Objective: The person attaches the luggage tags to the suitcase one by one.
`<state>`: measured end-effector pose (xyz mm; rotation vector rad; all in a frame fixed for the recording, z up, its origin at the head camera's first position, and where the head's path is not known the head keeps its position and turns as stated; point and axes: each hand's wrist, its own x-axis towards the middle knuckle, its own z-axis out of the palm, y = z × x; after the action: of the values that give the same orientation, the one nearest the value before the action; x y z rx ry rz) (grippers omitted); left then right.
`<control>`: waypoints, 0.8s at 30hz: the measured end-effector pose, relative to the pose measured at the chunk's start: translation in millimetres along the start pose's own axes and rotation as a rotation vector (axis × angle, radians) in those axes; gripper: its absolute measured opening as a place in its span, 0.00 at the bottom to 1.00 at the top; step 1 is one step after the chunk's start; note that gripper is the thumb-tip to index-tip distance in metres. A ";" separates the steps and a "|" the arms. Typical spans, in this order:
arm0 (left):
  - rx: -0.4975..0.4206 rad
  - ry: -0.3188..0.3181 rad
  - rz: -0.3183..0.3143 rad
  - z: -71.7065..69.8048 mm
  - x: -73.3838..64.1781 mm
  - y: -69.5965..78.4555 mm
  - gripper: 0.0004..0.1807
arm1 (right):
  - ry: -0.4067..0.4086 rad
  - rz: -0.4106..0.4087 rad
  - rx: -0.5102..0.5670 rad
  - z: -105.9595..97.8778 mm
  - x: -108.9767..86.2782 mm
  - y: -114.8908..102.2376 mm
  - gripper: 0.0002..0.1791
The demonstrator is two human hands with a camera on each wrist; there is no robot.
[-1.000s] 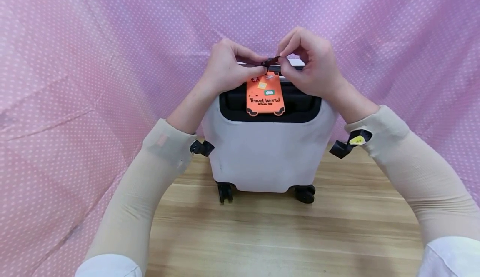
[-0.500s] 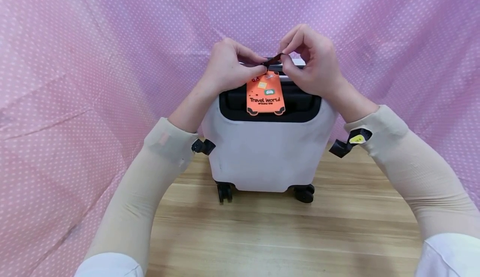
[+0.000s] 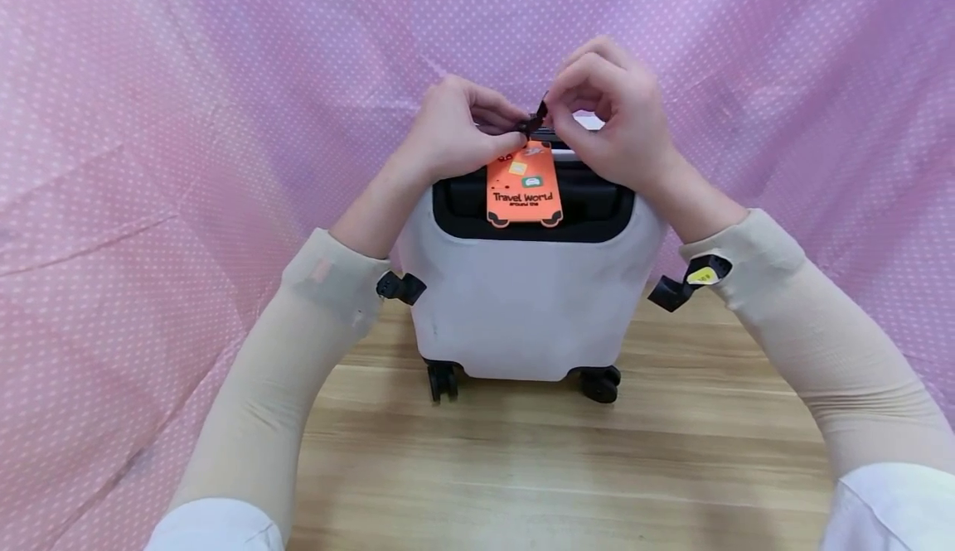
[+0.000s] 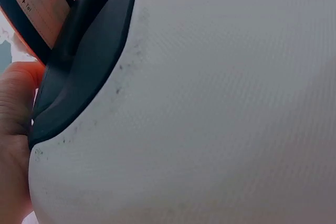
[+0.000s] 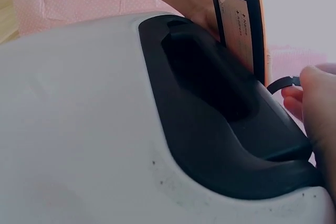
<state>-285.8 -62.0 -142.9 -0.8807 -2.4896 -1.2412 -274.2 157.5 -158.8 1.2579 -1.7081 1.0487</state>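
Observation:
In the head view, an orange luggage tag [image 3: 524, 185] printed "Travel World" hangs in front of the black recess and handle [image 3: 589, 182] of a white suitcase [image 3: 530, 306]. My left hand [image 3: 458, 130] pinches the dark strap [image 3: 540, 112] just above the tag, between thumb and fingers. Close by on the right, my right hand [image 3: 618, 116] pinches the strap's free end. From the right wrist, the strap [image 5: 281, 84] curves from the tag [image 5: 240, 30] to my right fingers. The tag's back, with name and address lines, faces the wrist cameras. Fingertips partly cover the strap's fastening.
The suitcase stands upright on black wheels [image 3: 599, 384] on a wood-grain surface [image 3: 552, 468]. Pink dotted cloth [image 3: 149, 161] hangs behind it and along both sides. Dark wrist cameras [image 3: 401, 287] stick out from both sleeves.
My right hand has risen slightly and shifted left, and the strap's end now points more steeply upward. The left hand keeps its pinch. Suitcase and tag appear slightly farther left.

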 end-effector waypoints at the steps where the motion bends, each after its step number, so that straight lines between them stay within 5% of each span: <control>1: 0.002 -0.002 -0.002 -0.6 0.4 0.1 0.14 | -0.003 -0.004 -0.039 -0.4 1.2 0.5 0.06; 8: 0.006 0.005 0.003 0.7 3.2 4.2 0.17 | -0.181 -0.058 -0.303 -9.9 11.0 5.8 0.12; 12: -0.007 -0.004 0.013 4.3 3.5 5.8 0.16 | -0.255 -0.070 -0.276 -14.6 9.7 7.2 0.13; 24: -0.029 -0.009 0.006 3.6 -1.9 6.5 0.14 | -0.217 -0.071 -0.160 -10.9 3.7 0.6 0.11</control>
<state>-280.1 -56.9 -141.7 -0.9028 -2.4799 -1.2773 -274.6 166.4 -151.4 1.3570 -1.8540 0.7400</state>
